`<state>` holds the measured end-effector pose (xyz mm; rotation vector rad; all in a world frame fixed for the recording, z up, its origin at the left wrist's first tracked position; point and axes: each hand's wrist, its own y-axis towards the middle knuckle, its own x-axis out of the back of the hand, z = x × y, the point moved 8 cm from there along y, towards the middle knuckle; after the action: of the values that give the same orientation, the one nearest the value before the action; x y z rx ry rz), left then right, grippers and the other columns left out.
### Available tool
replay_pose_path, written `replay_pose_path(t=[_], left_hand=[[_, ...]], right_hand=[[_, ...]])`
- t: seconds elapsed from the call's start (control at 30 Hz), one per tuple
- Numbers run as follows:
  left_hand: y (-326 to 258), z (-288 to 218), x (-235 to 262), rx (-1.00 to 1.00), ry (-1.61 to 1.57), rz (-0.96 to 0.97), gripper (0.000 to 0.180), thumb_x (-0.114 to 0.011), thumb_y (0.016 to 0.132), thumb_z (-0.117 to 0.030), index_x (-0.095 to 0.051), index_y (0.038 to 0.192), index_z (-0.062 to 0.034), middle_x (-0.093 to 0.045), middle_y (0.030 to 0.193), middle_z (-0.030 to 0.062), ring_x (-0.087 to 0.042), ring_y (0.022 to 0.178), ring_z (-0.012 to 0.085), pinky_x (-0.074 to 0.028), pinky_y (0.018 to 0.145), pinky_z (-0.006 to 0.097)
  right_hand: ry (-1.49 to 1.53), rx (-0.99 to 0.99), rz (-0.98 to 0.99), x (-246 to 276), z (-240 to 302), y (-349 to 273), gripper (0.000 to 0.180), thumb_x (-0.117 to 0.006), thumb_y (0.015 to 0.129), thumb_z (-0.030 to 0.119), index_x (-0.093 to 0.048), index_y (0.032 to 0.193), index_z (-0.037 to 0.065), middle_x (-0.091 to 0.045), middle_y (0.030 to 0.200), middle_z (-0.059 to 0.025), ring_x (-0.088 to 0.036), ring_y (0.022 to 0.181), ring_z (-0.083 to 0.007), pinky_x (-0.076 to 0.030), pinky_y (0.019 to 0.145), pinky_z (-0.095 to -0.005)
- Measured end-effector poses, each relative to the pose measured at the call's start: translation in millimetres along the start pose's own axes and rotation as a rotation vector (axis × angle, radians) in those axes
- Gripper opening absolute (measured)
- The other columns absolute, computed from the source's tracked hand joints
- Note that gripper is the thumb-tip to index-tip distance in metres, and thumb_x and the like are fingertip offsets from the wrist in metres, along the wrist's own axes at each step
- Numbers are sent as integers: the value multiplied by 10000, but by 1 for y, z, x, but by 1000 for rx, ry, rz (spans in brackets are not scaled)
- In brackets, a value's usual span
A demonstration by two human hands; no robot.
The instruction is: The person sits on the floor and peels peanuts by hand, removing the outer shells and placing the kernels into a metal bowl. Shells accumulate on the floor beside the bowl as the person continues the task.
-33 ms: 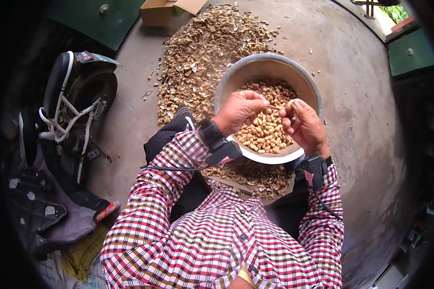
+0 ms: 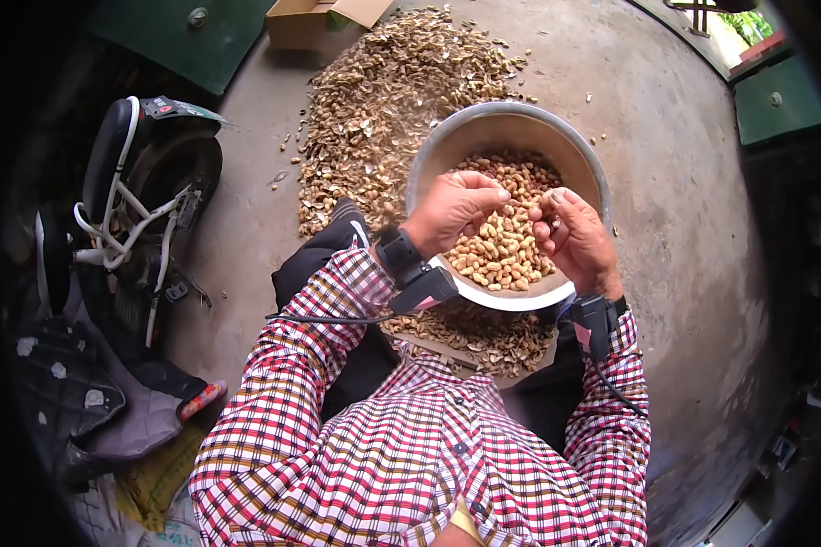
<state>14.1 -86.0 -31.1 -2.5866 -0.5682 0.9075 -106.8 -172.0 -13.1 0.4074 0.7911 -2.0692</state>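
A wide metal basin [image 2: 564,146] stands between my knees, holding a heap of unshelled peanuts [image 2: 500,253], with darker reddish ones toward its far side. Above the heap, my left hand [image 2: 454,211] is closed, thumb and forefinger pressed together. A short gap separates it from my right hand [image 2: 576,237], whose fingers are curled in with the thumb against them. Something small and dark shows at the right fingertips. What either hand holds is too small or hidden to name. Both wrists carry black straps with small devices.
Broken peanut shells [image 2: 374,109] cover the floor beyond and left of the basin; more shells [image 2: 483,339] lie on its near side. At left stands a small wheeled vehicle [image 2: 141,196] with a white frame, near dark padded cloth [image 2: 73,392]. A cardboard box [image 2: 301,29] sits at the back.
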Motion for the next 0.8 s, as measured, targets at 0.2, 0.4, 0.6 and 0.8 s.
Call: replay_pose_path(t=[0.2,0.4,0.6,0.8], left_hand=[[0,-4,-1,-48,0,22,103,-685,812,-103,-621,855,-33,-594,657,-11,-491,465,28,-362,371,158],[-7,-10,-1,-64,98,-9,118,-683,814,-117,-626,878,-36,-584,675,-13,-481,511,32,-362,428,171],[-12,-18,-2,-116,145,-23,134,-689,802,-123,-633,883,-33,-595,688,-13,-473,521,26,-364,451,164],[-17,-23,-2,-140,191,-30,133,-685,803,-122,-636,885,-29,-596,691,-15,-468,523,23,-360,453,164]], right_hand=[[-67,-120,-84,2,-27,8,192,-596,901,174,-578,1053,56,-614,815,-5,-546,624,-64,-429,522,-173],[-97,-143,-7,-5,-38,17,144,-620,876,118,-607,995,38,-605,786,2,-530,606,-57,-427,526,-177],[-46,-177,-52,-12,-41,19,95,-610,868,93,-601,944,37,-573,751,13,-508,583,-53,-406,516,-175],[41,-233,18,-20,-47,20,65,-610,865,118,-558,856,80,-496,705,50,-433,543,-34,-359,487,-172]])
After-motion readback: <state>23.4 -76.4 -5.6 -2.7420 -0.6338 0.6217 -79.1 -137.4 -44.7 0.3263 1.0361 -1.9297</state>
